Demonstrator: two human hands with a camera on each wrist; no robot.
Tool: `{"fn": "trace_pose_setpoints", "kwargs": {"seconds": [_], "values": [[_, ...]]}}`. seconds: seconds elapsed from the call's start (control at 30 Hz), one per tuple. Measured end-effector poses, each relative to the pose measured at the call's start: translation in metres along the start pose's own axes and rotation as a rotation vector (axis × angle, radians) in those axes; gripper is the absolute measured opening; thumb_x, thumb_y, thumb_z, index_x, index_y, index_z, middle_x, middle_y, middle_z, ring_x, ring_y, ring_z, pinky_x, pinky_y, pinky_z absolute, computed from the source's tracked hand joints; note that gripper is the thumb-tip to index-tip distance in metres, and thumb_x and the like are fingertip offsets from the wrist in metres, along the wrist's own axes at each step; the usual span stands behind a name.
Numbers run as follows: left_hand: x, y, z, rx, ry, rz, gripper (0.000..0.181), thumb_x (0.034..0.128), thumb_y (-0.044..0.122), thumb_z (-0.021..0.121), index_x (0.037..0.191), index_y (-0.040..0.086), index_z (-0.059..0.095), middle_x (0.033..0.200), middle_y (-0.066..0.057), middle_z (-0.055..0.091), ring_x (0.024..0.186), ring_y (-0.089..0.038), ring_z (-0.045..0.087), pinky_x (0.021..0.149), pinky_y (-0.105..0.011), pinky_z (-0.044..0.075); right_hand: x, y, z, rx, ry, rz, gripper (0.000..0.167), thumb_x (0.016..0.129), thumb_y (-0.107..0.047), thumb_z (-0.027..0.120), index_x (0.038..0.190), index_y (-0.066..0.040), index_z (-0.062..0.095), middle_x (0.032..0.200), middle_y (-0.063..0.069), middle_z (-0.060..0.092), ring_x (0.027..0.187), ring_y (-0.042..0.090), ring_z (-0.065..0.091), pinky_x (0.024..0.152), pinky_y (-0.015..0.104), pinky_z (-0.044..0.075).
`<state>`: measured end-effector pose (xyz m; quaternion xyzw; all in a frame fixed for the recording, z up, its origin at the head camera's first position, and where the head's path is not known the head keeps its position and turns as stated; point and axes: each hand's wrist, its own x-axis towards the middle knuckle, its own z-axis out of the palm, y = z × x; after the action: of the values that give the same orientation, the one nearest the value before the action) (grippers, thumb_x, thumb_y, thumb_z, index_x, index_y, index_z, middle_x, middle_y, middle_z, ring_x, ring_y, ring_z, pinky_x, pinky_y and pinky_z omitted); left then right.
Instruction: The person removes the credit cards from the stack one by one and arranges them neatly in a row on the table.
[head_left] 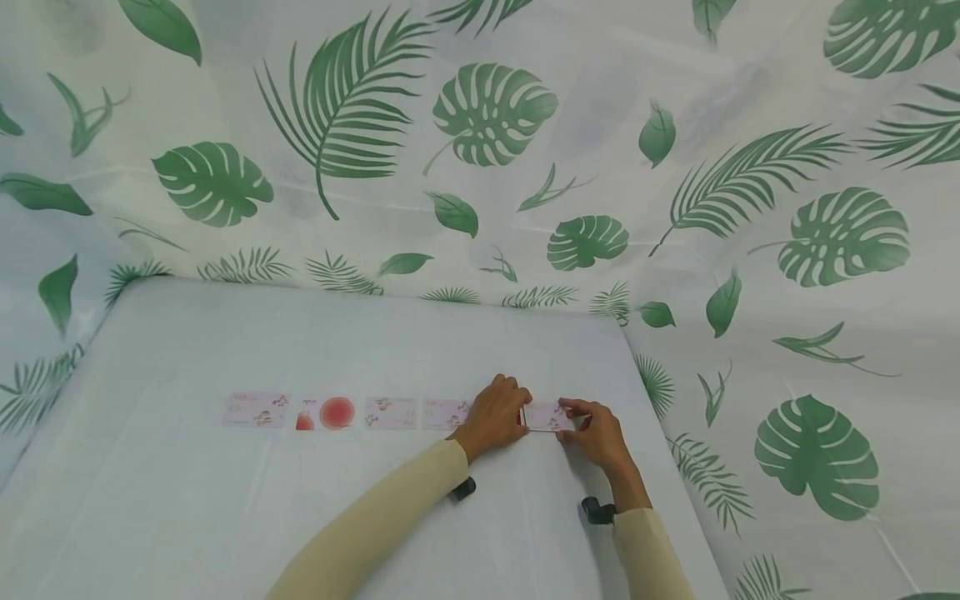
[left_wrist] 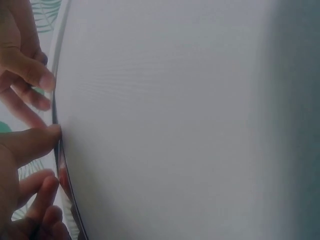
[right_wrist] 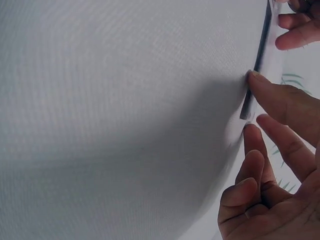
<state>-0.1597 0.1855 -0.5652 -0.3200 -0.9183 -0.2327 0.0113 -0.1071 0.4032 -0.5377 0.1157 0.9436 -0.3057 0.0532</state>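
Observation:
A row of flat pink printed cards lies across the white table. At its right end is a pink card (head_left: 542, 416) with a flower print, and the right hand (head_left: 597, 435) pinches its right end between thumb and fingers. At the card's left end the left hand (head_left: 492, 419) holds the long edges, thumb near and fingers far. A bit of red shows under the left hand. Beneath that wrist, a neighbouring pink card (head_left: 444, 413) is partly hidden. In the right wrist view the card's dark edge (right_wrist: 260, 55) stands slightly off the tabletop.
Farther left lie another pink card (head_left: 390, 412), a white card with a red disc (head_left: 337, 412) and a leftmost pink card (head_left: 257, 410). The white table (head_left: 300, 517) ends at the right along its edge, beside leaf-printed cloth (head_left: 750, 333) hanging behind and around.

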Motion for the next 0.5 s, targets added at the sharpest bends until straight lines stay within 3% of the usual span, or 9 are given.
{"fn": "trace_pose_setpoints", "kwargs": {"seconds": [0.3,0.5], "values": [[-0.005,-0.002,-0.006,0.013,0.030,0.003,0.058,0.0872,0.044,0.086,0.137,0.018,0.070,0.118,-0.002,0.069,0.109,-0.020,0.057,0.093,-0.032,0.051,-0.004,-0.004,0.004,0.020,0.037,0.005,0.065,0.087,-0.008,0.086,0.147,-0.018,0.064,0.127,0.016,0.068,0.101,0.027,0.055,0.077,0.034,0.046],[-0.009,-0.007,-0.014,0.072,0.070,0.024,0.070,0.0930,0.056,0.076,0.151,0.022,0.058,0.144,-0.003,0.061,0.133,-0.023,0.053,0.103,-0.040,0.047,-0.006,-0.014,0.007,-0.007,0.108,-0.072,0.066,0.092,-0.021,0.084,0.152,-0.017,0.057,0.144,0.021,0.060,0.126,0.039,0.055,0.099,0.055,0.051]]}}
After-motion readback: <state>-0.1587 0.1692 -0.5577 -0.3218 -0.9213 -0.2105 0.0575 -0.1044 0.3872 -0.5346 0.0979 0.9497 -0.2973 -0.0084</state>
